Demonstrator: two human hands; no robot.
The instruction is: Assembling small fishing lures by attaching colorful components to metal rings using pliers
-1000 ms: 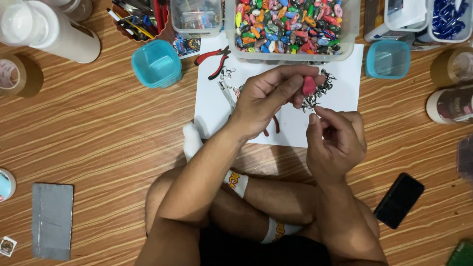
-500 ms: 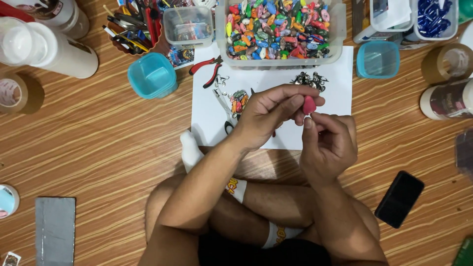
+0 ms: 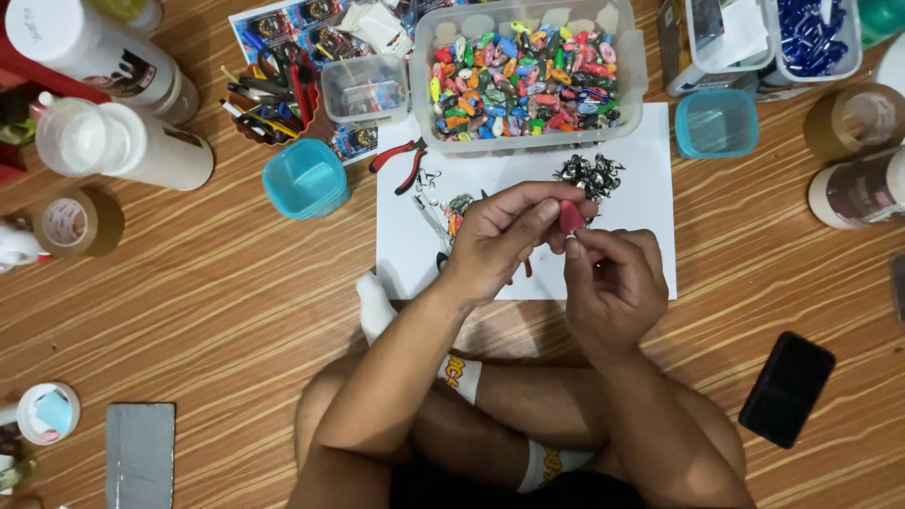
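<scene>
My left hand (image 3: 504, 236) pinches a small red charm (image 3: 571, 217) between thumb and fingers above a white sheet of paper (image 3: 641, 245). My right hand (image 3: 613, 278) is right beside it, fingertips pinched on a tiny metal ring (image 3: 571, 246) just under the charm. Both hands hover over my crossed legs. A pile of dark metal clasps (image 3: 589, 174) lies on the paper just beyond the hands. Behind it stands a clear tub (image 3: 627, 71) full of several colourful charms.
Red-handled pliers (image 3: 403, 160) and small loose parts lie on the paper's left. Two teal cups (image 3: 304, 179) (image 3: 716, 123), tape rolls (image 3: 77, 221), white bottles (image 3: 141, 146), a tool cup (image 3: 273, 94) and a black phone (image 3: 787, 388) sit on the wooden floor.
Both hands have drawn slightly closer together, with the red charm lowered toward my right fingertips. The camera view has shifted a little.
</scene>
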